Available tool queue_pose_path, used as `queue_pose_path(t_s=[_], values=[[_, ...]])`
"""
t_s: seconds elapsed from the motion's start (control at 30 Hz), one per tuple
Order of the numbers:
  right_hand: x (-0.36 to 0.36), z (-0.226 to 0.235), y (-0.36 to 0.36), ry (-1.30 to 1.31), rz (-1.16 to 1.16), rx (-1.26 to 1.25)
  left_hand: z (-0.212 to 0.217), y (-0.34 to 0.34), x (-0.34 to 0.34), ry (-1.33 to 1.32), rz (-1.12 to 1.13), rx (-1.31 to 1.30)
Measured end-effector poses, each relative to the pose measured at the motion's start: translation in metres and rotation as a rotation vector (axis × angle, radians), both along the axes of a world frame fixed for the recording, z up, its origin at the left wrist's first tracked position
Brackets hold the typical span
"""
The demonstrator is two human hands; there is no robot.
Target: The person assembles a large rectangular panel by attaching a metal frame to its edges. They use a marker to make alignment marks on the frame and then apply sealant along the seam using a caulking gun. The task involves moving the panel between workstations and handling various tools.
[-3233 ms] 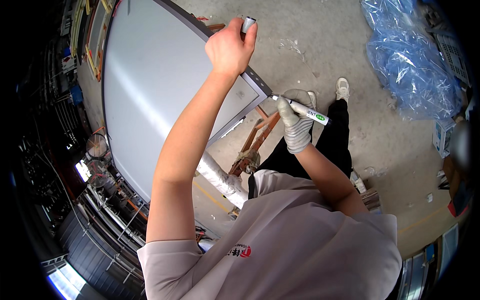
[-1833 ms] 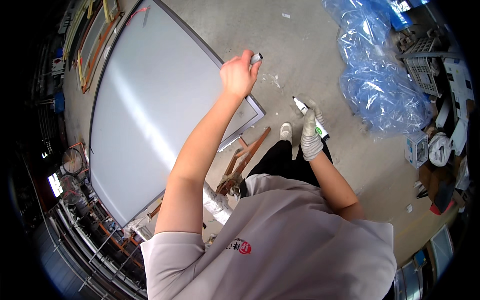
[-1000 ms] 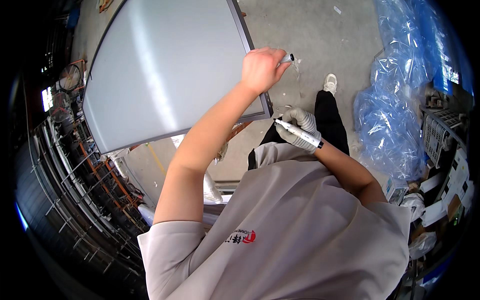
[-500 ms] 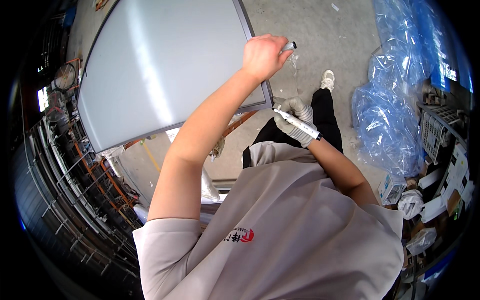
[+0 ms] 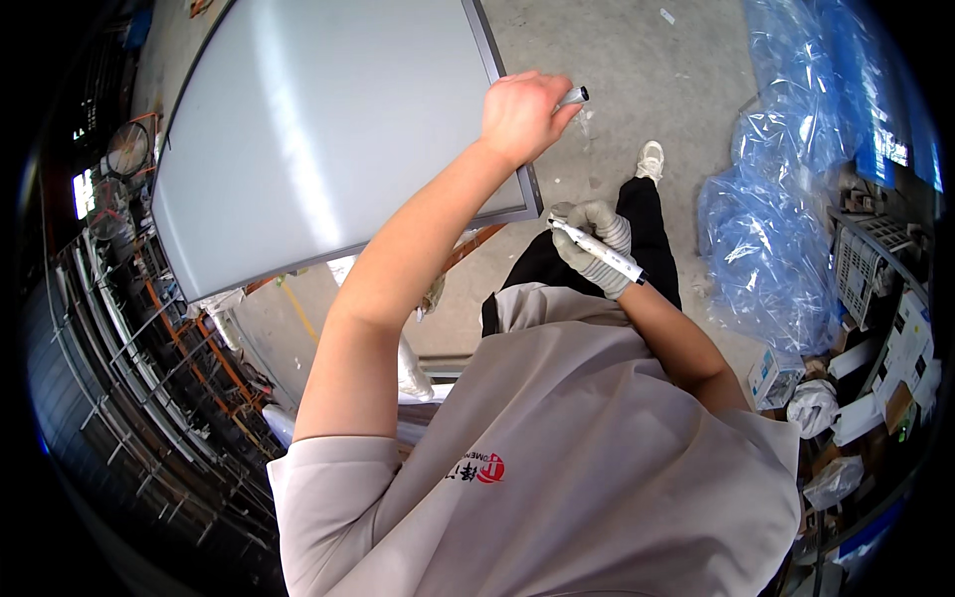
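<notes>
My bare left hand [image 5: 519, 117] is closed at the right edge of a large grey panel [image 5: 328, 129] with a dark frame. A short grey cylinder with a black end [image 5: 573, 97] sticks out of its grip; the rest is hidden by the fingers. My right hand [image 5: 597, 239], in a grey-white knit glove, is closed around a white marker pen [image 5: 609, 257] just off the panel's near right corner. The marker slants, its black end toward my wrist. Its other end sits at the gloved fingertips.
Crumpled blue plastic film [image 5: 771, 239] lies on the concrete floor [image 5: 607, 50] to the right. Beyond it are a grey crate [image 5: 858, 264] and a small box [image 5: 776, 378]. Racks of long metal bars [image 5: 119, 348] stand at the left. My shoe [image 5: 650, 159] is planted beyond the right hand.
My right hand with the marker pen has drawn slightly away from the panel's corner, toward me. The left hand has barely moved.
</notes>
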State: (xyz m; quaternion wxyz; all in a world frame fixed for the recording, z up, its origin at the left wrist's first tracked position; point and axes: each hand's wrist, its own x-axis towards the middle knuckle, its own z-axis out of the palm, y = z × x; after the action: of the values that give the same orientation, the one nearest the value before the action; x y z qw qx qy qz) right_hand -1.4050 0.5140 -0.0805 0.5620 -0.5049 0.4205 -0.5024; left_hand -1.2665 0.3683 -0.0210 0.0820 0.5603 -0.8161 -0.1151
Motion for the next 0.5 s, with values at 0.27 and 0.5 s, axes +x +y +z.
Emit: queue_pose_path(t_s=[0.27, 0.5], values=[[-0.068, 0.073, -0.067, -0.096, -0.097, 0.120, 0.005, 0.003, -0.003, 0.272, -0.056, -0.045], [-0.140, 0.098, -0.132, 0.028, 0.040, 0.256, 0.052, -0.005, -0.071, 0.506, 0.023, 0.125]])
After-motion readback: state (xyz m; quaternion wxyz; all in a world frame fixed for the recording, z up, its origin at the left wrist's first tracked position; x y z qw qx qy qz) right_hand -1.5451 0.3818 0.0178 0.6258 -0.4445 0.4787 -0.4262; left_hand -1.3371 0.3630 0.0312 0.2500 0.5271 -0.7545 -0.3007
